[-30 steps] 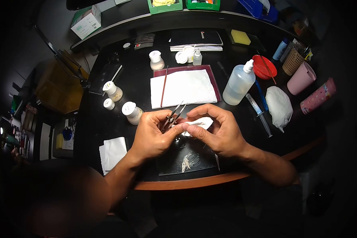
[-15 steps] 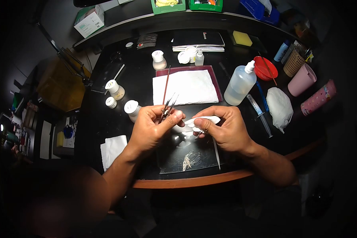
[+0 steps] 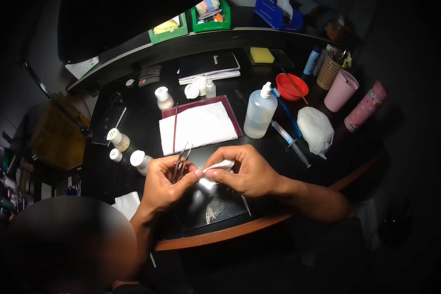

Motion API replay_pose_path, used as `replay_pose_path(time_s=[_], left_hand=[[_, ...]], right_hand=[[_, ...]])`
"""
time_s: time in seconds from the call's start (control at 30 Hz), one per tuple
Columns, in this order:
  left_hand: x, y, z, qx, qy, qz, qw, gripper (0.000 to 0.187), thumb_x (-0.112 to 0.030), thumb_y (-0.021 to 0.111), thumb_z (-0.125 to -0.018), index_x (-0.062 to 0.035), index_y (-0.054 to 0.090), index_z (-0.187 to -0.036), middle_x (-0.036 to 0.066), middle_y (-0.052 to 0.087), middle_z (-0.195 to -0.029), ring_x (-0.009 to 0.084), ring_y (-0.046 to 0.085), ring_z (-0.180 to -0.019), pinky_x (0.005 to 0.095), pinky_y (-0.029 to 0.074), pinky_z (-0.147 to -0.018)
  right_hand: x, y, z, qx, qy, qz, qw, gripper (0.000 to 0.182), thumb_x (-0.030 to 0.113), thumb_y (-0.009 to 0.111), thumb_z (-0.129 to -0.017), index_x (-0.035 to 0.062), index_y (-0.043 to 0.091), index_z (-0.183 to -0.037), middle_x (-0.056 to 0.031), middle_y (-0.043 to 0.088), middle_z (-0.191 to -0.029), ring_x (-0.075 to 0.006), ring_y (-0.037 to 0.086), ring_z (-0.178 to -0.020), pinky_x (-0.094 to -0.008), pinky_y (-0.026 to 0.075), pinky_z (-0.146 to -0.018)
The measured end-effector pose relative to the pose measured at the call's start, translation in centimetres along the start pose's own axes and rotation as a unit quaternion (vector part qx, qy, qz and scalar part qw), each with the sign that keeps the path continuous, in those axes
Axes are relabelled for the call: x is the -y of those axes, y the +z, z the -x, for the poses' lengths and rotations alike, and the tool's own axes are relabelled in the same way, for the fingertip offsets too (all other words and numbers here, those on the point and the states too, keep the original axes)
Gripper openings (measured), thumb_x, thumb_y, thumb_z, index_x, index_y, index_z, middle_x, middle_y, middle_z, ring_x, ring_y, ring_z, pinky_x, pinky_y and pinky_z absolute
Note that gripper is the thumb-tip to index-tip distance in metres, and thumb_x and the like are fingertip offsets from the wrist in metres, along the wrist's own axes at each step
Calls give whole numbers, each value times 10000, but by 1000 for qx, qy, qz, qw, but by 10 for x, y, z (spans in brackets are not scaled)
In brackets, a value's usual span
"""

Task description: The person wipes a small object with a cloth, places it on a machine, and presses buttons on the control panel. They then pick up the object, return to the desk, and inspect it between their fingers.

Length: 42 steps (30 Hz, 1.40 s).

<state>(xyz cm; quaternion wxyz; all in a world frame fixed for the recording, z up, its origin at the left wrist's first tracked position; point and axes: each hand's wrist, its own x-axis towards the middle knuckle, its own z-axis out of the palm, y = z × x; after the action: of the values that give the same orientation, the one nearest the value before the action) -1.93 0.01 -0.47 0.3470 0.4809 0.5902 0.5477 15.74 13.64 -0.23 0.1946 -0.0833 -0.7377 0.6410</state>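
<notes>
My left hand [image 3: 169, 181] is closed round dark metal tweezers [image 3: 182, 164], whose tips point up and away. Its thumb and fingertips meet those of my right hand [image 3: 240, 171], which pinches a crumpled white tissue [image 3: 224, 165]. Anything small between the fingertips is too hidden to make out. Both hands are above a glass plate [image 3: 220, 208] at the table's front edge, with pale scraps [image 3: 210, 214] on it. Beyond them, a folded white cloth [image 3: 198, 127] lies on a dark red tray [image 3: 234, 115], a thin brush [image 3: 175, 128] across its left side.
White-capped jars [image 3: 140, 161] stand at the left. On the right are a large clear bottle [image 3: 259, 113], a syringe [image 3: 290, 143], a white wrapped lump [image 3: 315, 131], a red bowl [image 3: 292, 87] and pink tumblers [image 3: 341, 91]. Green bins [image 3: 210, 22] sit on the back shelf.
The camera view has shifted, so the table things appear further left. My hands have come together, and the right hand's tissue now touches the left fingertips.
</notes>
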Motion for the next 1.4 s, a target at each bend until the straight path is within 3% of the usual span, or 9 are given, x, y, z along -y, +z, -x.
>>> replay_pose_path(time_s=[0.07, 0.13, 0.2, 0.33, 0.47, 0.63, 0.77, 1.07, 1.4], left_hand=[[-3, 1, 0, -9, 13, 49, 999, 200, -162, 729, -888, 25, 665, -857, 61, 648, -709, 27, 485, -497, 170, 329, -445], [-10, -2, 2, -26, -9, 67, 997, 167, -129, 727, -886, 28, 674, -857, 39, 658, -720, 56, 581, -650, 197, 441, -620], [-10, -6, 2, -33, -9, 52, 998, 181, -145, 726, -888, 24, 675, -850, 42, 660, -717, 61, 582, -648, 198, 439, -620], [-9, -9, -1, -37, 28, 55, 997, 176, -138, 719, -887, 24, 668, -841, 47, 644, -700, 46, 523, -572, 190, 397, -551], [-5, -6, -2, -65, 37, 56, 996, 168, -130, 704, -890, 22, 655, -835, 67, 634, -706, 26, 448, -458, 169, 315, -422], [-3, -10, -4, -57, 33, 56, 996, 166, -138, 716, -885, 8, 656, -835, 63, 640, -709, 22, 456, -471, 167, 300, -422], [-12, -11, -2, -50, -7, 64, 997, 146, -105, 728, -887, 8, 660, -826, -6, 610, -678, 17, 503, -591, 172, 359, -555], [-14, -10, 0, -44, -12, 56, 997, 134, -85, 726, -886, 14, 656, -828, -6, 611, -678, 16, 505, -584, 172, 363, -548], [-14, -10, 0, -46, -7, 67, 997, 138, -83, 728, -885, 11, 651, -818, -13, 604, -672, 9, 489, -575, 175, 344, -535]], right_hand=[[17, -9, 5, 52, -28, 74, 995, 153, 137, 714, -910, 2, 691, -977, -44, 677, -812, -96, 629, -767, -260, 511, -682], [42, -25, 10, 152, -46, 121, 980, 109, 63, 762, -835, 2, 709, -908, -102, 671, -916, -157, 662, -859, -300, 537, -753], [63, -48, 18, 166, -134, 138, 967, 114, -4, 769, -802, 16, 718, -902, -88, 657, -945, -157, 652, -881, -289, 534, -759], [108, -113, 34, -60, -156, 267, 949, 108, -43, 741, -811, 23, 724, -895, -67, 640, -939, -149, 641, -870, -271, 518, -739], [110, -185, -4, -225, 8, 470, 854, 95, 30, 729, -826, 3, 728, -917, -118, 708, -867, -187, 683, -812, -305, 527, -761], [67, -239, -59, -128, 98, 634, 756, 99, 29, 770, -730, 35, 758, -828, -177, 730, -843, -275, 720, -821, -366, 556, -737], [31, -255, -86, -96, 152, 685, 707, 108, 18, 783, -667, 49, 763, -769, -171, 732, -812, -291, 727, -789, -371, 581, -728], [-1, -264, -101, -102, 196, 699, 680, 147, 17, 792, -633, 52, 770, -774, -177, 729, -794, -284, 730, -755, -362, 586, -709], [20, -281, -93, -89, 175, 666, 719, 147, 53, 822, -667, 63, 774, -806, -148, 748, -865, -275, 730, -830, -371, 577, -748]])
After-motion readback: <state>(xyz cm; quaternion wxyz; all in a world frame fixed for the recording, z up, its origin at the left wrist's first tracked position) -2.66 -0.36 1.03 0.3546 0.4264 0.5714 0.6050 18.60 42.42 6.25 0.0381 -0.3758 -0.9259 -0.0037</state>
